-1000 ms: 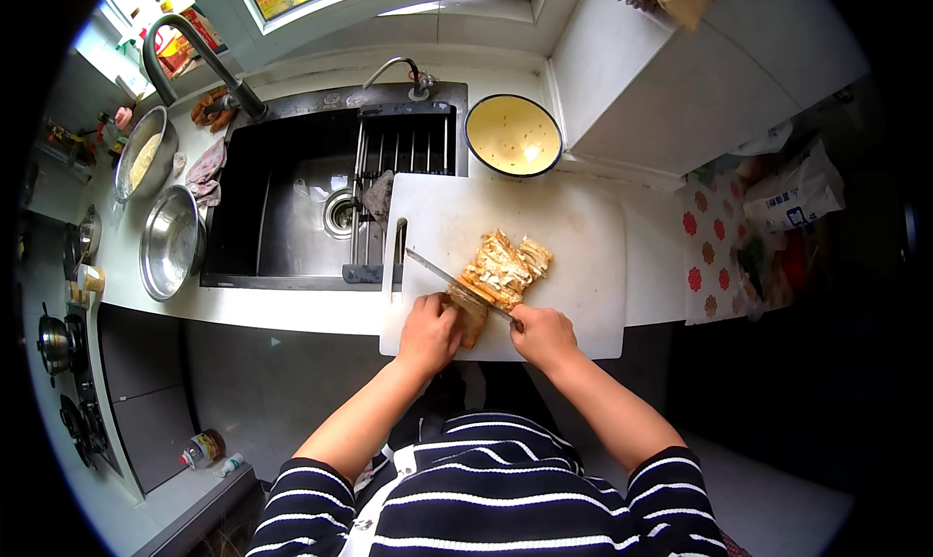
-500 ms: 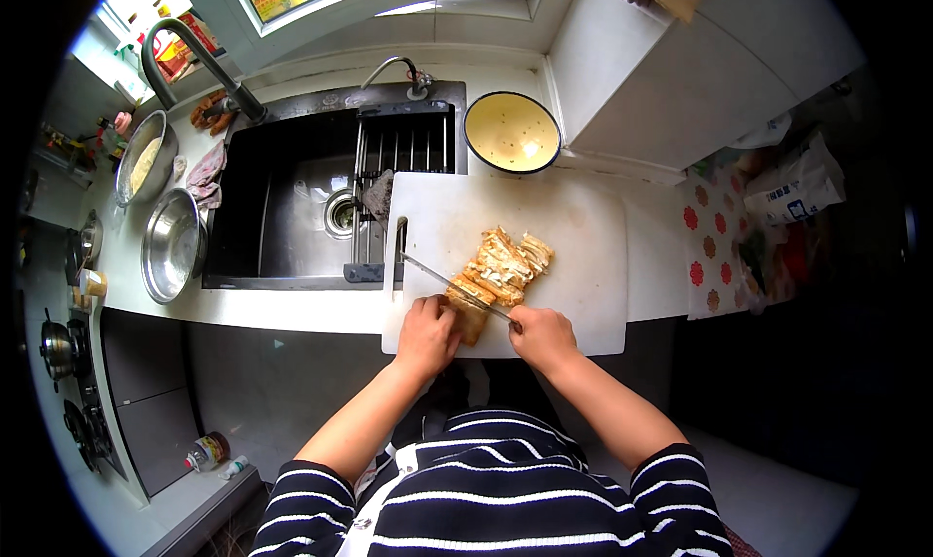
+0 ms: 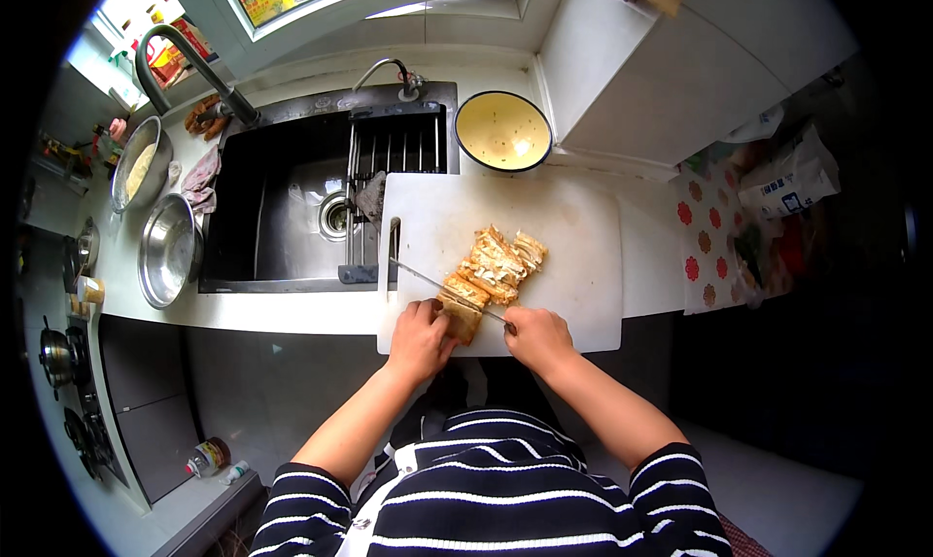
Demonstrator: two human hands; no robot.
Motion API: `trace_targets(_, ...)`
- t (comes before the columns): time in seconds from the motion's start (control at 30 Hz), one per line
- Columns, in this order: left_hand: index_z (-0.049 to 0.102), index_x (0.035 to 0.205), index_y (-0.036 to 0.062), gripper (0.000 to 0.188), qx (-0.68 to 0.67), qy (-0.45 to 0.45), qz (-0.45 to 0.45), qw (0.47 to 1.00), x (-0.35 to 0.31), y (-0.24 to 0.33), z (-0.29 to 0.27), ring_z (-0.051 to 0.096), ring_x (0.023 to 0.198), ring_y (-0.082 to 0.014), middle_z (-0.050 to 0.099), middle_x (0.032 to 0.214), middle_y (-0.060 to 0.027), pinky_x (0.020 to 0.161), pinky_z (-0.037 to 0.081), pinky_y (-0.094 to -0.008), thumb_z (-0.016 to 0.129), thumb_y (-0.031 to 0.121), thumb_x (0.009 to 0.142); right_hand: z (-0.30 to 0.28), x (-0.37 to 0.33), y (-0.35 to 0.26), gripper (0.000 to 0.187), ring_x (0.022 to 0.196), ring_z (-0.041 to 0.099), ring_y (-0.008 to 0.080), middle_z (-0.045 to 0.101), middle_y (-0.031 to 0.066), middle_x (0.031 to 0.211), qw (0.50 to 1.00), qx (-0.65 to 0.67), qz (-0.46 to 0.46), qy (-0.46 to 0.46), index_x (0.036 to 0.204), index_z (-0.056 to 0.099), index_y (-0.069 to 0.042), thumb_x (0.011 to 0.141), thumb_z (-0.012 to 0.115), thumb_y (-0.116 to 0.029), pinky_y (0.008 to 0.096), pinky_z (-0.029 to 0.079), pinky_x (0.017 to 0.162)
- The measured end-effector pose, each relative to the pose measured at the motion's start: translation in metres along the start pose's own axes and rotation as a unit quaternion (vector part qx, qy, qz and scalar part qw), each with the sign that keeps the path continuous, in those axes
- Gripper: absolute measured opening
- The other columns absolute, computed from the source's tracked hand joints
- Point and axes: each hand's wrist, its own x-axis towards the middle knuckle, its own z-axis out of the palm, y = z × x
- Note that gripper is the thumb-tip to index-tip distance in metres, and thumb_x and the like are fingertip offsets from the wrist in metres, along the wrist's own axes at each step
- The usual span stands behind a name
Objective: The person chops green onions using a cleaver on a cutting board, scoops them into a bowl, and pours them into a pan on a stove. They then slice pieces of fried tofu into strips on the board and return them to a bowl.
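Observation:
My right hand (image 3: 540, 335) is closed round the handle of a kitchen knife (image 3: 420, 276), whose blade slants up to the left. The blade lies across a golden-brown slab (image 3: 460, 325), apparently fried tofu. Curled fingers of my left hand (image 3: 419, 339) grip the slab's left side, near the blade, with the thumb at its near end. Just beyond the knife, cut strips (image 3: 494, 261) with pale insides lie in a loose heap. All of it rests on a white cutting board (image 3: 573, 217) with a handle slot at its left. The blade's lower edge is hidden.
A cream bowl with a dark rim (image 3: 502, 134) stands behind the board. Left is a sink (image 3: 282, 207) with a drying rack (image 3: 398, 149) and a tall tap (image 3: 185, 52). Metal bowls (image 3: 167, 251) stand farther left; a flowered cloth (image 3: 707, 231) lies at right.
The whole view has shifted slightly. The knife sits a little nearer to me on the slab, and my left thumb now shows at the slab's near end. Both grips stay the same.

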Motion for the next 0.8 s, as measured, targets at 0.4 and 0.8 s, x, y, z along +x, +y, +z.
trace_targets(0.4, 0.064, 0.09, 0.0045, 0.033, 0.004, 0.009, 0.024, 1.0, -0.001, -0.001, 0.003, 0.053, 0.092, -0.0345, 0.059, 0.1, -0.0126, 0.079, 0.047, -0.0435, 0.079, 0.017, 0.063, 0.015, 0.011, -0.002, 0.009, 0.077, 0.066, 0.0376, 0.067, 0.0181, 0.079, 0.999, 0.028, -0.028, 0.025, 0.084, 0.065, -0.01, 0.079, 0.06, -0.014, 0.0482, 0.053, 0.069)
trace_targets(0.8, 0.064, 0.092, 0.0053, 0.032, -0.002, 0.014, 0.015, 1.0, -0.004, -0.004, 0.005, 0.054, 0.095, -0.034, 0.06, 0.104, -0.0129, 0.081, 0.047, -0.0431, 0.077, 0.017, 0.065, 0.027, 0.016, -0.008, 0.012, 0.076, 0.066, 0.0381, 0.067, 0.0164, 0.076, 1.0, -0.018, -0.016, 0.002, 0.083, 0.066, -0.008, 0.076, 0.064, -0.018, 0.0487, 0.052, 0.07)
